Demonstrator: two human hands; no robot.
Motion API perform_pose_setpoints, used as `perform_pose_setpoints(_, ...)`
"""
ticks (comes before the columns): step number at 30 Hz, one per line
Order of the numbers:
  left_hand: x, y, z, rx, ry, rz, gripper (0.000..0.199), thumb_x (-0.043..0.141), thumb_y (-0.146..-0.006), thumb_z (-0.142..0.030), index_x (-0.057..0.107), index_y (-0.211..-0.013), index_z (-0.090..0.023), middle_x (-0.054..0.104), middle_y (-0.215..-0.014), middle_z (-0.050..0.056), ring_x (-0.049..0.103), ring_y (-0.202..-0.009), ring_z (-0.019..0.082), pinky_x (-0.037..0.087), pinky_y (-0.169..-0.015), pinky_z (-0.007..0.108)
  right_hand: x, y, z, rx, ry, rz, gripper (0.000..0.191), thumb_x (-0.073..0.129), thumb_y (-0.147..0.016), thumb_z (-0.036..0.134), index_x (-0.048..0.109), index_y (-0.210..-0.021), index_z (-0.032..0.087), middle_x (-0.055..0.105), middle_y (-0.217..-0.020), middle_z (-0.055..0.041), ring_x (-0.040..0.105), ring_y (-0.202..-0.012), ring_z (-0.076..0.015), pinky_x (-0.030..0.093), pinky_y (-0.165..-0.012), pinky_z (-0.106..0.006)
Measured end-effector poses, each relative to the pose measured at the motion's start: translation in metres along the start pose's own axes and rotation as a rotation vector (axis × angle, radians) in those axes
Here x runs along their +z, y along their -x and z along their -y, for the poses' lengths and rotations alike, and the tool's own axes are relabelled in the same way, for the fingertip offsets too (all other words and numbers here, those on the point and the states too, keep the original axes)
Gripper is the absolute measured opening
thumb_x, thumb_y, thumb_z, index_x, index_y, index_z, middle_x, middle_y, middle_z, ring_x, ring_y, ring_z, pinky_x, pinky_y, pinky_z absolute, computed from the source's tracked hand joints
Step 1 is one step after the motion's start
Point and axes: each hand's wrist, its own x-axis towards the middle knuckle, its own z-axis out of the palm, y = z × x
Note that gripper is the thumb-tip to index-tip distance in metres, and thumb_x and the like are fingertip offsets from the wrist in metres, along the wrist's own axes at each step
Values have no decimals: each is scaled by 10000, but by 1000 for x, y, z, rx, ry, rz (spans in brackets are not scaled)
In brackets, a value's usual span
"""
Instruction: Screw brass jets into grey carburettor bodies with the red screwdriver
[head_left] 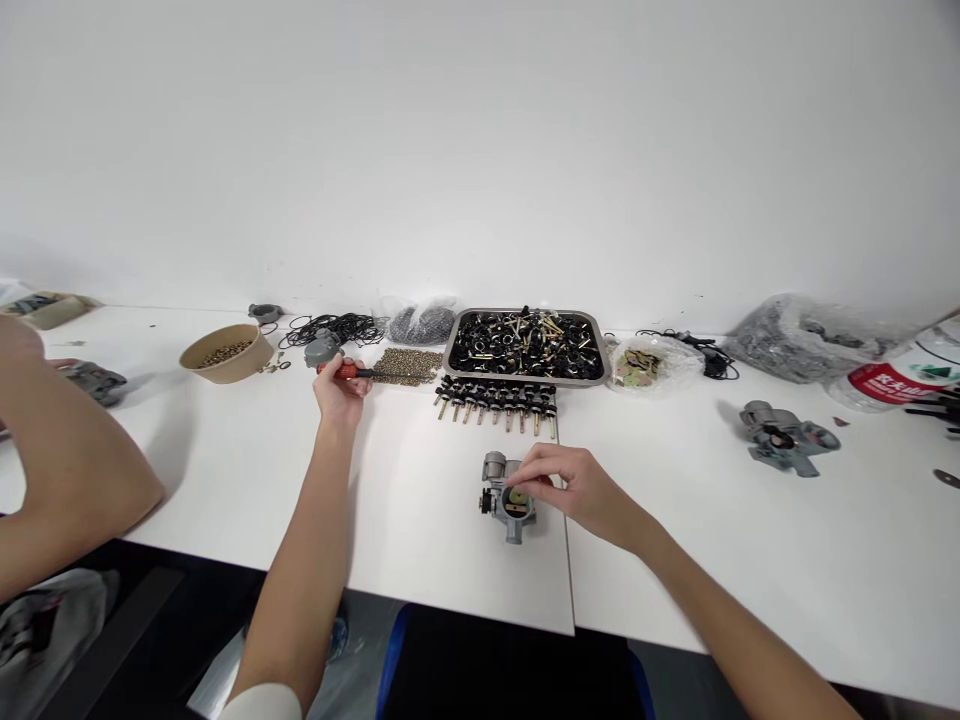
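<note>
My left hand (pixel 340 392) is closed round the red and black handle of a screwdriver (pixel 347 371). The screwdriver's shaft points right, with its tip over a spread of small brass screws (pixel 409 366). My right hand (pixel 566 480) has thumb and fingertips pinched together over a grey metal carburetor (pixel 514 528), which rests on the white table. Anything between those fingertips is too small to make out. Inside the carburetor's round opening lies a brass-coloured plate (pixel 517 506). A black knob (pixel 486 501) sticks out on its left side.
Behind is a metal tray (pixel 600 372) of black and brass parts, with a row of plunger-like parts (pixel 499 398) before it. Also around: a paper bowl (pixel 227 372), black rings (pixel 337 328), bagged plates (pixel 649 365), another carburetor (pixel 787 440), a large bottle (pixel 900 375). A co-worker's arm (pixel 67 450) is at left.
</note>
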Motion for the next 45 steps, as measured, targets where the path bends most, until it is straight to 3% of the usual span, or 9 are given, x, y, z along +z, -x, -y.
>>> perform_pose_setpoints(9, 0, 0, 0, 2, -3, 2, 171, 566, -736, -278, 480, -659, -152, 587, -601, 23, 372, -292, 87, 279, -356, 244, 15, -1, -3, -70, 85, -67, 179, 700, -798, 143, 758, -944, 230, 634, -825, -14, 577, -724, -127, 466, -709, -274)
perform_pose_setpoints(18, 4, 4, -9, 10, 29, 4, 167, 524, -764, -266, 481, -643, -160, 580, -603, 31, 356, -301, 83, 249, -351, 241, 14, -8, -13, -53, 30, -98, 137, 672, -842, 267, 726, -966, 245, 570, -882, -24, 519, -729, -141, 451, -684, -288)
perform_pose_setpoints(25, 33, 29, -18, -12, 63, 153, 154, 545, -786, -250, 511, -668, -158, 582, -640, 28, 376, -333, 74, 314, -390, 239, 3, -20, -24, -13, 2, -295, 152, 609, -875, 321, 707, -909, 210, 622, -876, -29, 514, -691, -135, 426, -640, -288)
perform_pose_setpoints(34, 82, 80, 8, -212, 9, 424, 172, 559, -817, -275, 528, -707, -146, 574, -683, 25, 415, -354, 64, 339, -417, 223, -4, -30, -42, -18, -32, -443, 231, 698, -804, 325, 685, -1009, 220, 633, -886, -27, 545, -727, -139, 456, -650, -277)
perform_pose_setpoints(40, 95, 102, 16, -276, -43, 500, 186, 592, -801, -299, 500, -714, -163, 569, -684, 12, 388, -364, 56, 326, -419, 223, -5, -31, -44, -71, 71, -453, 208, 761, -751, 297, 709, -933, 210, 609, -877, -21, 484, -633, -108, 453, -617, -274)
perform_pose_setpoints(45, 97, 106, 17, -271, -65, 523, 198, 593, -806, -313, 487, -724, -167, 566, -688, 7, 393, -360, 53, 318, -429, 225, -2, -31, -44, -124, 103, -425, 191, 766, -757, 286, 718, -923, 205, 612, -849, -25, 525, -665, -127, 448, -611, -276)
